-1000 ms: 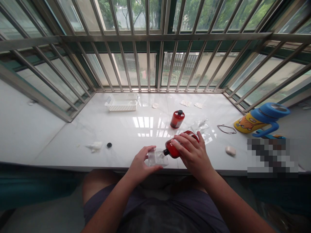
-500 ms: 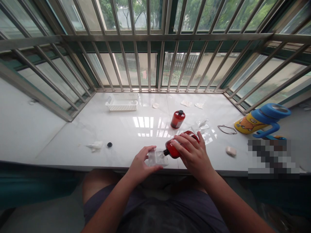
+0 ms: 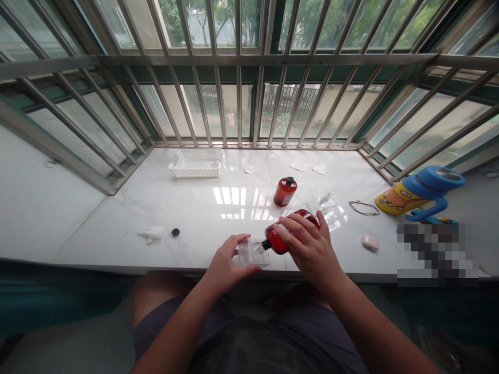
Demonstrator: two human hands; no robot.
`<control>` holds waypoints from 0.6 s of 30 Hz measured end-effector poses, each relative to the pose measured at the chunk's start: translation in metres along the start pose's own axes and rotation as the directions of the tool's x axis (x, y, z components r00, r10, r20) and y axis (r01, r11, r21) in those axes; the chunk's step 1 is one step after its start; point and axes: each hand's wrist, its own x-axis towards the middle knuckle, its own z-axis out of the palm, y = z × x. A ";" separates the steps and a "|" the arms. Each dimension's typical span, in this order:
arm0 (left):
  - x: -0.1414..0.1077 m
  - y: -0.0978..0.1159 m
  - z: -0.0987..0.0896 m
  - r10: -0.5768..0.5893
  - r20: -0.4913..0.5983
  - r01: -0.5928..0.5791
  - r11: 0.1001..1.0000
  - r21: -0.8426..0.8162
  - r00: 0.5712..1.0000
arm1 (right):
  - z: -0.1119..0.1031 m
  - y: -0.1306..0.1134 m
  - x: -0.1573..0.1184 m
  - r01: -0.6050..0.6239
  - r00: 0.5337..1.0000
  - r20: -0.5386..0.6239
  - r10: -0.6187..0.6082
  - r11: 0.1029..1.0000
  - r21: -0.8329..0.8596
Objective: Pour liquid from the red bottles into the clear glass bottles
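Near the front edge of the white counter, my left hand [image 3: 230, 259] grips a clear, box-like container [image 3: 246, 253] between thumb and fingers. My right hand [image 3: 307, 244] is wrapped round a red bottle [image 3: 275, 240] and tilts it to the left. The bottle's black neck points down into the clear container's opening, where something clear shows at its mouth. A second red bottle [image 3: 285, 193] with a black top stands upright just behind. On the left lies a small black cap [image 3: 175, 232], apart from both hands.
A white perforated basket [image 3: 196, 166] sits at the back left, with crumpled white pieces [image 3: 298, 166] along the rear. Clear plastic wrapping [image 3: 326, 203], a wire loop [image 3: 364, 208], a pale lump [image 3: 370, 242] and a blue-yellow flask [image 3: 417, 191] lie rightward. Metal bars [image 3: 265, 60] enclose the counter.
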 end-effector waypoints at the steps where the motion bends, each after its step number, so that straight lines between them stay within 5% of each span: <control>1: 0.000 0.000 0.000 -0.001 0.001 0.001 1.000 0.000 1.000 | 0.000 0.000 0.000 -0.002 1.000 0.001 0.002 1.000 0.001; 18: 0.000 -0.001 0.000 -0.003 -0.009 0.003 1.000 -0.005 1.000 | -0.001 -0.001 0.002 0.008 1.000 0.001 -0.008 1.000 -0.006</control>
